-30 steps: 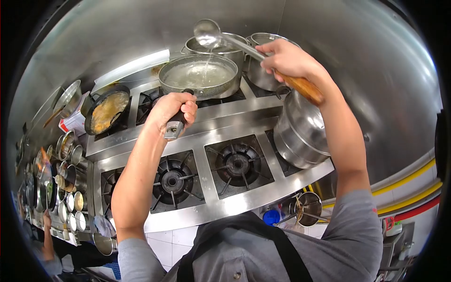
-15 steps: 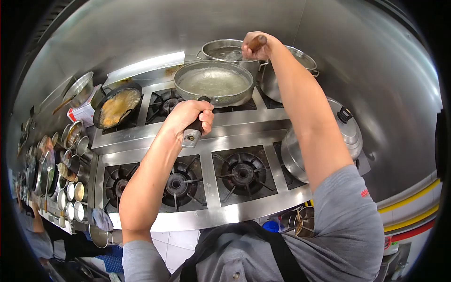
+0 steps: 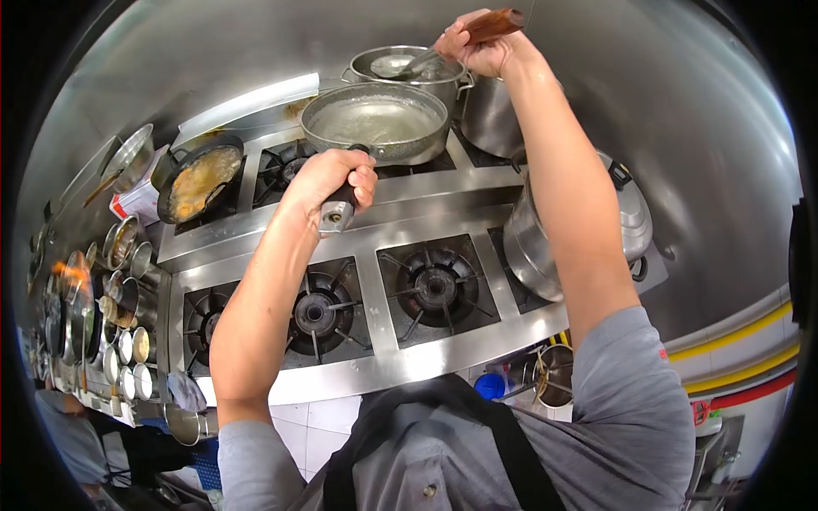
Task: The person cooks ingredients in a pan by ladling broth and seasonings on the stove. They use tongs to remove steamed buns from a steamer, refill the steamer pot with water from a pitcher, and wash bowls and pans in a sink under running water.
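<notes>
My left hand [image 3: 336, 180] is closed around the dark handle of a deep frying pan [image 3: 400, 154]. Cloudy, whitish liquid fills the pan, which sits level over a rear burner. Up at the top, my right hand [image 3: 473, 47] grips a ladle [image 3: 496, 25] by its wooden handle. The metal shaft slopes down to the left, and the ladle's head is in or just over the liquid of a two-handled steel pot [image 3: 445, 85] behind the pan. Whether the pan's base touches the burner grate is hidden.
A dark wok [image 3: 167, 194] with bubbling orange-brown food stands at rear left. To the right are a tall steel pot [image 3: 492, 119] and a large lidded pot [image 3: 532, 243]. Front burners [image 3: 436, 288] lie nearest me. Steel bowls and small containers [image 3: 125, 345] crowd the left, where another person [image 3: 72, 439] stands.
My right hand has risen and turned, so the ladle's handle now points right and its head shows at the rear pot. My left hand still grips the pan; the view has shifted slightly.
</notes>
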Demonstrator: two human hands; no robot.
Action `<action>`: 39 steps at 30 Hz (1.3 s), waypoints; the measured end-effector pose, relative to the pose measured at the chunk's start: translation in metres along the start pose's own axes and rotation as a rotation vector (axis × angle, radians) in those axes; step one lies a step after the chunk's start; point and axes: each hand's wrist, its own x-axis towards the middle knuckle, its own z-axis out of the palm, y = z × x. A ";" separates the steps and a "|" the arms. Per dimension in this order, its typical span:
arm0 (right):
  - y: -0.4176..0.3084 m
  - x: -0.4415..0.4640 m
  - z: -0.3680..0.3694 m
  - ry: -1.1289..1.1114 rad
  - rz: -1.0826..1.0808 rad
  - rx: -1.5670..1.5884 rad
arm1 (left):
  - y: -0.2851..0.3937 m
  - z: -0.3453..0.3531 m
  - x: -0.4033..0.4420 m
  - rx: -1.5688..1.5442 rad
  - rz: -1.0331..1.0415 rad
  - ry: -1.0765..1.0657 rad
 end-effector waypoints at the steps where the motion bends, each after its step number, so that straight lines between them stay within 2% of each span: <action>1: -0.001 -0.005 -0.004 -0.163 0.019 -0.040 | 0.000 -0.001 0.000 0.007 0.004 -0.022; 2: -0.002 -0.010 -0.008 -0.326 0.037 -0.083 | 0.000 0.001 -0.001 0.017 0.017 -0.004; 3: 0.001 -0.032 0.004 -0.245 0.243 0.011 | -0.001 0.001 0.000 0.019 0.021 -0.004; 4: 0.002 -0.040 0.002 -0.239 0.236 0.015 | 0.000 0.001 0.001 0.022 0.027 -0.004; 6: 0.007 -0.058 -0.001 -0.292 0.437 0.003 | 0.003 0.001 0.002 0.014 0.020 0.000; 7: 0.025 -0.089 0.015 -0.079 0.103 -0.242 | 0.003 0.001 0.001 0.004 0.021 0.010; 8: 0.034 -0.099 0.014 -0.040 0.081 -0.305 | 0.003 0.003 0.000 0.008 0.015 0.009; 11: 0.055 -0.127 0.004 0.002 0.193 -0.359 | 0.005 0.005 -0.002 -0.020 0.033 0.012; 12: 0.056 -0.133 -0.009 -0.062 0.211 -0.440 | 0.004 0.004 -0.001 -0.017 0.032 0.011; 14: 0.078 -0.150 -0.017 0.054 -0.070 -0.801 | 0.003 0.001 0.000 0.003 0.026 0.005; 15: 0.091 -0.164 -0.006 0.203 -0.101 -1.030 | 0.002 -0.001 0.001 0.005 0.028 0.004; 16: 0.094 -0.169 -0.013 0.149 -0.106 -1.109 | 0.001 -0.002 0.002 0.004 0.021 0.002; 18: 0.092 -0.174 -0.007 0.230 -0.044 -1.320 | 0.002 -0.003 0.001 0.001 0.022 0.000; 19: 0.088 -0.173 -0.007 0.226 -0.046 -1.322 | 0.001 -0.002 0.000 -0.005 0.014 0.007; 21: 0.077 -0.169 -0.006 0.221 -0.131 -1.545 | 0.000 -0.004 0.001 0.003 0.000 -0.008; 24: 0.060 -0.148 0.011 0.285 -0.226 -1.720 | -0.001 -0.005 0.001 0.006 0.000 0.010; 27: 0.040 -0.098 0.016 0.269 -0.311 -1.957 | -0.003 -0.007 0.003 0.016 0.006 -0.002; 28: 0.034 -0.074 0.014 0.260 -0.319 -1.959 | -0.004 -0.007 0.004 0.023 0.007 0.003; 30: 0.021 -0.024 0.007 0.258 -0.281 -2.154 | -0.004 -0.008 0.006 -0.001 -0.017 0.013; 31: 0.020 -0.006 0.007 0.248 -0.288 -2.158 | -0.004 -0.009 0.006 0.006 -0.014 0.009; 33: 0.020 0.026 0.007 0.363 -0.127 -2.155 | -0.005 -0.007 0.005 0.010 -0.001 0.009; 34: 0.017 0.043 0.004 0.351 -0.131 -2.160 | -0.005 -0.005 0.003 0.009 -0.005 0.010; 36: 0.016 0.065 0.005 0.352 0.062 -1.969 | -0.004 -0.005 0.002 0.002 -0.002 0.017; 37: 0.023 0.049 0.014 0.335 0.002 -1.710 | -0.004 -0.005 0.002 -0.003 0.007 -0.003; 38: 0.017 0.067 0.005 0.326 0.004 -1.713 | -0.003 -0.006 0.001 -0.007 0.014 -0.024; 39: 0.001 0.097 -0.015 0.244 0.074 -1.225 | -0.003 -0.006 0.002 -0.006 0.021 -0.021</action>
